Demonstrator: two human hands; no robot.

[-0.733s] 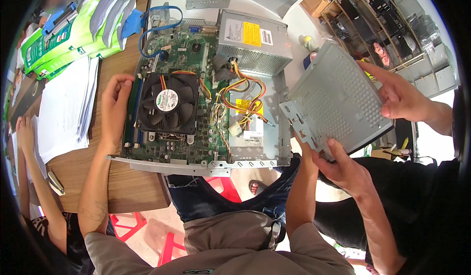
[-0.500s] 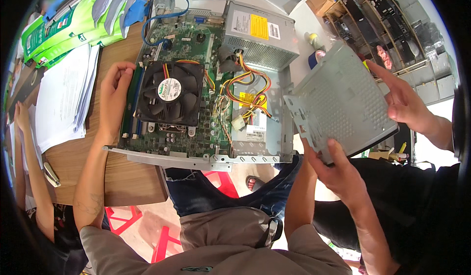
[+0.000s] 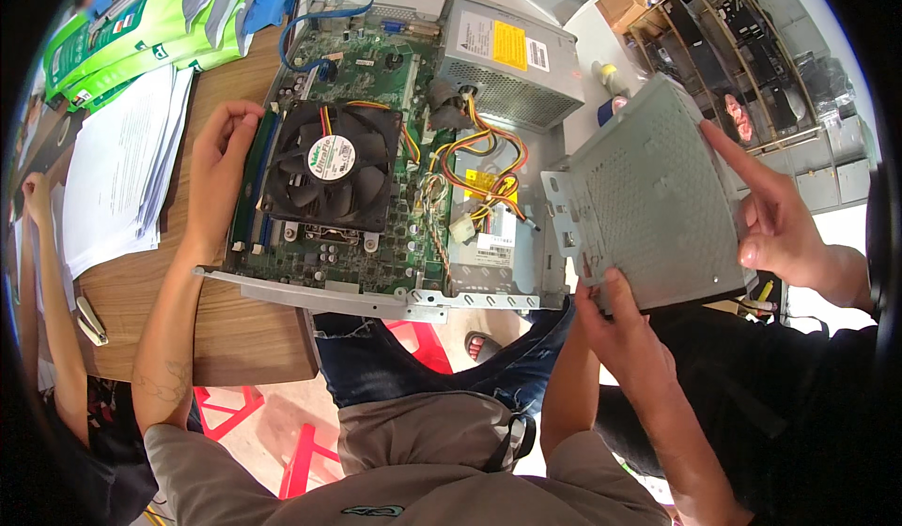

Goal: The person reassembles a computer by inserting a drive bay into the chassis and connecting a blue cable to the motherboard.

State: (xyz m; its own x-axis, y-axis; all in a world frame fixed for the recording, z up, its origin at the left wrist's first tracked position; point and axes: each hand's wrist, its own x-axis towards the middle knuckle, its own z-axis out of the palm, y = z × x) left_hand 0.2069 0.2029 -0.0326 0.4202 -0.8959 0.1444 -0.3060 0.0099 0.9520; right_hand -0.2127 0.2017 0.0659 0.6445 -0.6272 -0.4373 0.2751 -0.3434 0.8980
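Observation:
An opened desktop computer case (image 3: 310, 293) lies in front of me, its near edge reaching past the table. My left hand (image 3: 222, 150) curls its fingers at the case's left edge, beside the memory modules (image 3: 254, 174). A black cooling fan (image 3: 329, 164) sits on the green motherboard (image 3: 362, 80). My right forearm (image 3: 569, 366) rises toward the case's near right corner; the hand is hidden behind a co-worker's hand (image 3: 629, 333) and a grey metal panel (image 3: 648, 188). That co-worker holds the panel tilted, with a second hand (image 3: 785, 211) at its right edge.
A silver power supply (image 3: 512, 61) with coloured cables (image 3: 493, 146) fills the case's far right. Stacked papers (image 3: 117, 169), green packages (image 3: 141, 42) and a stapler (image 3: 91, 321) are on the left. Another person's arm (image 3: 66, 310) rests there. Wire shelving (image 3: 742, 47) stands at the far right.
The panel has turned slightly in the co-worker's hands, and their near hand has shifted a little left. My left hand stays at the case's edge. The whole view has shifted slightly.

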